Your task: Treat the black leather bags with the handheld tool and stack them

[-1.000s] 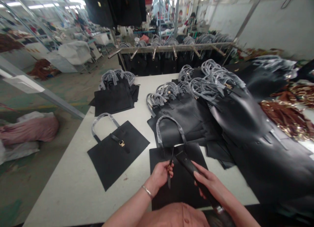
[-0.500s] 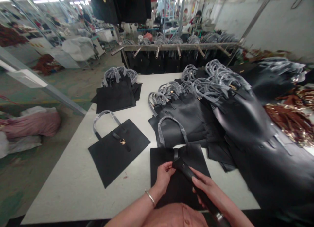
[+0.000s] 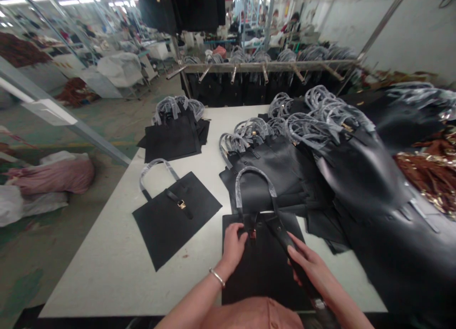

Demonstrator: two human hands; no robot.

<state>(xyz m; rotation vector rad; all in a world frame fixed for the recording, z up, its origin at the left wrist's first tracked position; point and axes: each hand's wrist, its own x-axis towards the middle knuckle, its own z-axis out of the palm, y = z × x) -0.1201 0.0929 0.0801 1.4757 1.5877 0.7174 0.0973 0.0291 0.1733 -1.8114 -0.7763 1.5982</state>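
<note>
In front of me a black handbag [image 3: 263, 272] lies flat on the table, its plastic-wrapped handle [image 3: 254, 170] arching away from me. Near its top edge a small metal clasp [image 3: 252, 234] shows a reddish glint. My left hand [image 3: 234, 246] rests on the bag's upper left, thumb and fingers apart beside the clasp. In my right hand [image 3: 309, 262] is a long black strap-like piece [image 3: 283, 235], a shiny metal band near its lower end; its exact kind is unclear. Its broad tip lies over the bag, right of the clasp.
A second black handbag [image 3: 174, 215] with a gold clasp lies to the left. Behind it is a small bag pile [image 3: 173, 141]. Large stacks of black bags [image 3: 278, 163] cover the right side. Brown straps [image 3: 423, 177] lie far right; a metal rack [image 3: 263, 68] stands behind.
My left hand has let go near the piece's tip and drawn back left. The black piece's tip has shifted right, uncovering the clasp. The view has turned slightly left.
</note>
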